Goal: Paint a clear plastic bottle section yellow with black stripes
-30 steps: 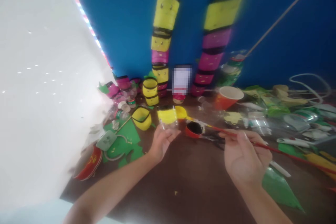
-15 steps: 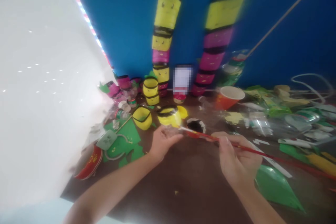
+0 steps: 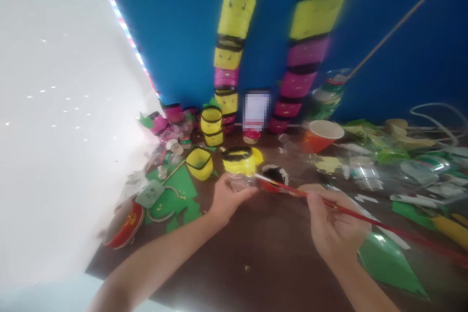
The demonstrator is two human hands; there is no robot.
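My left hand (image 3: 231, 199) is closed around the clear lower part of a cut plastic bottle piece (image 3: 239, 165), painted yellow above with a black rim. In my right hand (image 3: 334, 214) is a long red paintbrush (image 3: 300, 192), pinched between thumb and fingers. Its tip reaches the right side of the yellow-painted piece; whether it touches is hard to tell. Just right of that piece stands a small container of dark paint (image 3: 274, 176) with a ragged white rim, and a yellow round shape (image 3: 258, 156) shows behind. A yellow cup with black trim (image 3: 199, 164) stands to the left.
Two stacked yellow-and-pink towers (image 3: 228, 58) stand against the blue wall. Green sheet scraps (image 3: 183, 195) and a red bowl (image 3: 126, 226) lie left. An orange paper cup (image 3: 321, 135), clear bottles (image 3: 365, 170) and a green piece (image 3: 393, 261) are on the right.
The view has shifted slightly, so everything appears a little further right. My right hand and the paintbrush have moved slightly right; my left hand keeps its hold on the bottle piece.
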